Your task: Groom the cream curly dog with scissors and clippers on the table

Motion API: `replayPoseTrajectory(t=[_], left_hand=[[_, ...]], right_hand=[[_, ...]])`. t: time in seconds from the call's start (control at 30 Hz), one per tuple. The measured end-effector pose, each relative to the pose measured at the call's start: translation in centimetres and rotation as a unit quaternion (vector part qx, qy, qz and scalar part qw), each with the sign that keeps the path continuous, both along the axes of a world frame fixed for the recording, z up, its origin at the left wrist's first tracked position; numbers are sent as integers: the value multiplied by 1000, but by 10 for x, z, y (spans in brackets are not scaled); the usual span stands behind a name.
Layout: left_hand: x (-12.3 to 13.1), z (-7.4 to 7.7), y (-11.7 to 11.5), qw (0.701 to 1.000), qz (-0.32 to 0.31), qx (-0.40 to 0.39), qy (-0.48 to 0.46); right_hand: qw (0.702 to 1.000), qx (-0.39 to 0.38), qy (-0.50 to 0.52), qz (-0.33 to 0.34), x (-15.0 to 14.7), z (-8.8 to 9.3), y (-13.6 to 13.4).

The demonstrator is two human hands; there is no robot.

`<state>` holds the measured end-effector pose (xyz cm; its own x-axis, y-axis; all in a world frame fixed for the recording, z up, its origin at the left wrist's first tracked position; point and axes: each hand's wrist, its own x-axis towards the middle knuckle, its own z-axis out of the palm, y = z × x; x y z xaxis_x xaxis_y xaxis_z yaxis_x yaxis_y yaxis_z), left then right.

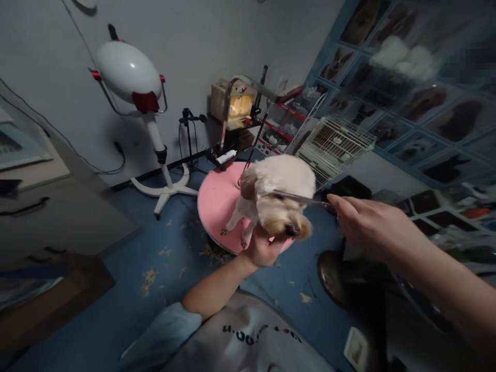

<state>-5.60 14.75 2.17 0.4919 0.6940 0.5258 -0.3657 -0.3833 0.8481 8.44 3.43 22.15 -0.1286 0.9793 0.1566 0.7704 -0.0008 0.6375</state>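
Observation:
A cream-coloured, curly-haired dog is on a round pink grooming table, its head turned down and to the right. My left hand is closed under its chin, holding the muzzle from below. In my right hand is a pair of grooming scissors, the blades lying level across the dog's brow, just above the eyes. The fingers wrap round the handles, which are mostly hidden. Whether the blades touch the hair I cannot tell.
A metal grooming arm with a dark strap rises behind the dog. A white stand dryer is at the left. Behind the table are a wire cage and a red-edged shelf cart. A dark round stool is at the right; hair clippings litter the floor.

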Motion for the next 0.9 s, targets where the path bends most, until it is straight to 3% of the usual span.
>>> replayPoseTrajectory(t=[0.13, 0.3, 0.43, 0.53, 0.73, 0.9], left_hand=[[-4, 11, 0, 999, -21, 10, -47], [-10, 24, 3, 998, -31, 20, -41], [-15, 33, 5, 993, -56, 38, -101], [-15, 32, 5, 991, -59, 40, -109], [-6, 17, 0, 991, -53, 50, -114], [-9, 19, 0, 992, -70, 54, -89]], right_hand=[[988, -30, -142, 47, -26, 26, 8], [979, -50, -191, 51, -43, 39, 15], [973, -59, -217, 52, -61, 45, 18], [969, -74, -230, 45, -70, 48, 20], [959, -112, -258, 26, -85, 52, 23], [958, -118, -261, 18, -98, 53, 20]])
